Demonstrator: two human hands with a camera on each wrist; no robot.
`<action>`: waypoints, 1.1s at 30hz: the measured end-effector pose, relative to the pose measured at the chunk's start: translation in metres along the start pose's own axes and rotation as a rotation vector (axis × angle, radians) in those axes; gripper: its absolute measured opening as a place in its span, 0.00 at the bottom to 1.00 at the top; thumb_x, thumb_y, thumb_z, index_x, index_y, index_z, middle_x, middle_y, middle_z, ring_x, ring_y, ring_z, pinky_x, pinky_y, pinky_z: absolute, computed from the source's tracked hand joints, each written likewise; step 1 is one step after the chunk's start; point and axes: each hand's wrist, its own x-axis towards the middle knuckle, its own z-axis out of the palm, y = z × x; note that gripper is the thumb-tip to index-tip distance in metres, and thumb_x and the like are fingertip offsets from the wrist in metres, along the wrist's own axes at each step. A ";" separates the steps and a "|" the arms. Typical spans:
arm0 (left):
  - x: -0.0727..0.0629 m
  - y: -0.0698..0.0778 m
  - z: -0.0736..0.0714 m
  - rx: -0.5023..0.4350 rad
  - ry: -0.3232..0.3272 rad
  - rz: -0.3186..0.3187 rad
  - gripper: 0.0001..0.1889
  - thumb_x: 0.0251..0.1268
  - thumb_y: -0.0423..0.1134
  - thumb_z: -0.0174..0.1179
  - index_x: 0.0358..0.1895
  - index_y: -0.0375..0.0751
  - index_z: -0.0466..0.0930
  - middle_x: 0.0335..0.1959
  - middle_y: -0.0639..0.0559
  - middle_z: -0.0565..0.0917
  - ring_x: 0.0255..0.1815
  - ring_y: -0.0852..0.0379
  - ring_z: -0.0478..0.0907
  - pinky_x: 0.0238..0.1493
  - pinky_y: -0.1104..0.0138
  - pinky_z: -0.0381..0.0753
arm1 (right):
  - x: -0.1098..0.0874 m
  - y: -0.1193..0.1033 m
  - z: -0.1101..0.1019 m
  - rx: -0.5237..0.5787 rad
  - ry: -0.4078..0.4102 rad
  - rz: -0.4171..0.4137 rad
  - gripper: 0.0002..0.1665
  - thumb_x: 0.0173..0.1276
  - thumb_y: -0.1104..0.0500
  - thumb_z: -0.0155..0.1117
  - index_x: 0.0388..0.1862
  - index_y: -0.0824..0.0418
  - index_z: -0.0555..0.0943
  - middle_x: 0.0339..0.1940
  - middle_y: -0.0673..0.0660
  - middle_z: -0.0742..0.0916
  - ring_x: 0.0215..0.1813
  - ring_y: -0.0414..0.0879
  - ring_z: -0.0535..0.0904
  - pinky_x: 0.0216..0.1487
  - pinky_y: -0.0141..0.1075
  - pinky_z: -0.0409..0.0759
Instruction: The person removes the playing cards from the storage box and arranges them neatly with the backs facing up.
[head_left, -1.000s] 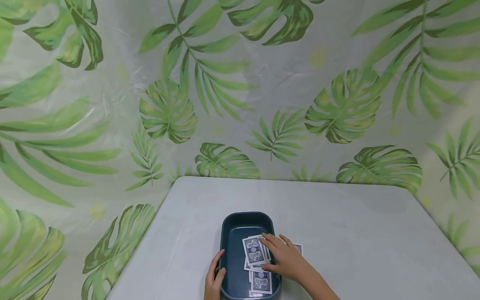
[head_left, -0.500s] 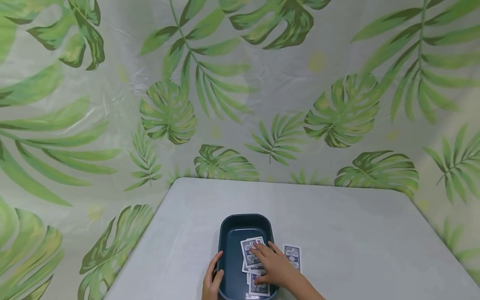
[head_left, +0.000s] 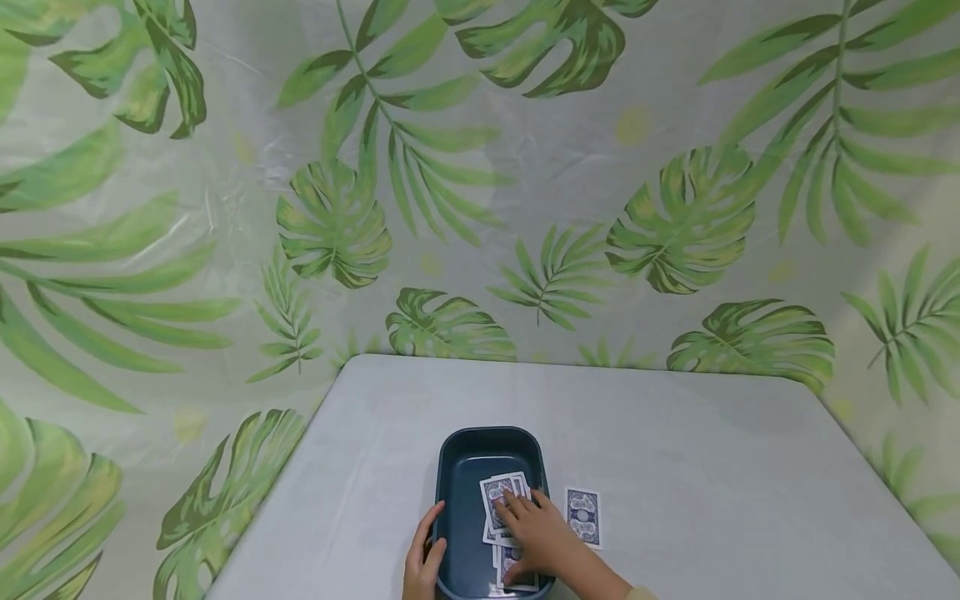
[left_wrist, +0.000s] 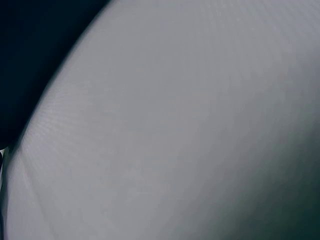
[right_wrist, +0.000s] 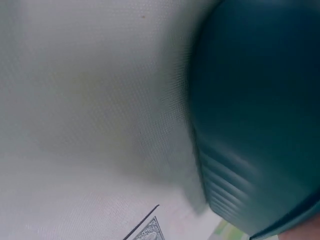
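In the head view, a dark blue rectangular tray [head_left: 467, 479] stands on the table, with several overlapping blue-backed playing cards [head_left: 491, 492] face down inside. My right hand [head_left: 542, 533] reaches over the tray's right rim, its fingers spread over the cards. Its fingertips lie at the upper cards, and the thumb is at the lowest one. The palm hides part of the pile. My left hand [head_left: 423, 558] rests against the tray's left side, index finger and thumb apart at the rim. In the left wrist view, the tray's dark wall [left_wrist: 35, 55] fills the upper left corner.
One loose playing card [head_left: 583, 517] lies face down on the white table [head_left: 675, 467], right of the tray. Behind the table hangs a leaf-patterned backdrop [head_left: 442, 250]. The tray's outer wall [right_wrist: 250, 110] takes up the right of the right wrist view.
My right hand has moved left and slightly down, farther over the cards in the tray. The loose card beside it, mostly hidden before, now shows. The left hand stays at the tray's side.
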 end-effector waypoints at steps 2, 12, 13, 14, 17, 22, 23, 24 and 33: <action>0.000 -0.001 0.000 -0.003 0.005 0.008 0.22 0.64 0.35 0.46 0.63 0.43 0.66 0.65 0.43 0.67 0.57 0.75 0.63 0.53 0.72 0.68 | 0.001 -0.002 0.000 -0.013 -0.026 0.008 0.59 0.33 0.21 0.60 0.61 0.55 0.70 0.60 0.54 0.77 0.58 0.47 0.74 0.58 0.46 0.67; -0.004 -0.004 -0.001 0.010 0.005 -0.029 0.22 0.65 0.38 0.46 0.62 0.47 0.66 0.65 0.46 0.66 0.58 0.74 0.62 0.54 0.72 0.67 | 0.004 -0.010 0.006 -0.058 -0.012 -0.001 0.51 0.32 0.24 0.64 0.54 0.51 0.75 0.52 0.49 0.80 0.48 0.44 0.78 0.50 0.43 0.70; -0.004 -0.005 -0.001 0.012 0.009 -0.029 0.21 0.65 0.38 0.46 0.62 0.48 0.66 0.65 0.46 0.67 0.58 0.75 0.62 0.55 0.71 0.67 | 0.004 -0.011 0.006 -0.053 -0.011 -0.003 0.50 0.33 0.24 0.65 0.53 0.51 0.75 0.51 0.49 0.81 0.47 0.44 0.78 0.49 0.42 0.70; -0.004 -0.005 0.000 0.015 0.014 -0.025 0.21 0.65 0.37 0.46 0.62 0.48 0.67 0.65 0.47 0.67 0.59 0.73 0.62 0.56 0.70 0.67 | 0.005 -0.011 0.006 -0.052 -0.011 -0.002 0.49 0.33 0.25 0.65 0.53 0.50 0.75 0.49 0.48 0.81 0.46 0.43 0.78 0.48 0.42 0.70; -0.002 -0.005 0.000 0.022 0.030 -0.016 0.21 0.65 0.39 0.46 0.62 0.51 0.67 0.65 0.49 0.68 0.64 0.62 0.61 0.62 0.57 0.64 | 0.008 -0.010 0.006 -0.036 -0.011 0.004 0.46 0.34 0.26 0.65 0.51 0.51 0.76 0.46 0.48 0.81 0.43 0.43 0.78 0.46 0.41 0.71; 0.001 -0.004 0.002 -0.004 0.047 -0.013 0.21 0.65 0.41 0.47 0.62 0.54 0.67 0.65 0.52 0.68 0.68 0.47 0.57 0.64 0.43 0.54 | 0.015 -0.007 0.005 -0.005 -0.019 0.036 0.44 0.35 0.28 0.66 0.49 0.53 0.77 0.41 0.50 0.80 0.43 0.44 0.77 0.46 0.42 0.71; 0.002 -0.004 0.002 -0.008 0.049 -0.018 0.21 0.65 0.41 0.47 0.62 0.55 0.67 0.65 0.53 0.68 0.68 0.49 0.57 0.65 0.44 0.54 | 0.017 -0.007 0.005 0.002 -0.024 0.045 0.43 0.35 0.28 0.67 0.48 0.53 0.77 0.42 0.51 0.80 0.44 0.44 0.77 0.46 0.42 0.71; 0.002 -0.003 0.003 -0.009 0.049 -0.025 0.21 0.65 0.41 0.47 0.62 0.55 0.67 0.65 0.55 0.68 0.68 0.53 0.58 0.65 0.46 0.54 | 0.018 -0.006 0.005 0.014 -0.034 0.053 0.43 0.35 0.29 0.67 0.48 0.53 0.77 0.43 0.52 0.80 0.45 0.45 0.77 0.47 0.43 0.71; 0.002 -0.005 0.003 -0.036 0.036 -0.041 0.22 0.64 0.37 0.47 0.62 0.57 0.68 0.65 0.58 0.68 0.61 0.78 0.59 0.60 0.75 0.58 | 0.021 -0.007 0.007 0.049 -0.093 0.105 0.48 0.32 0.29 0.69 0.48 0.55 0.70 0.45 0.55 0.77 0.47 0.48 0.75 0.47 0.44 0.74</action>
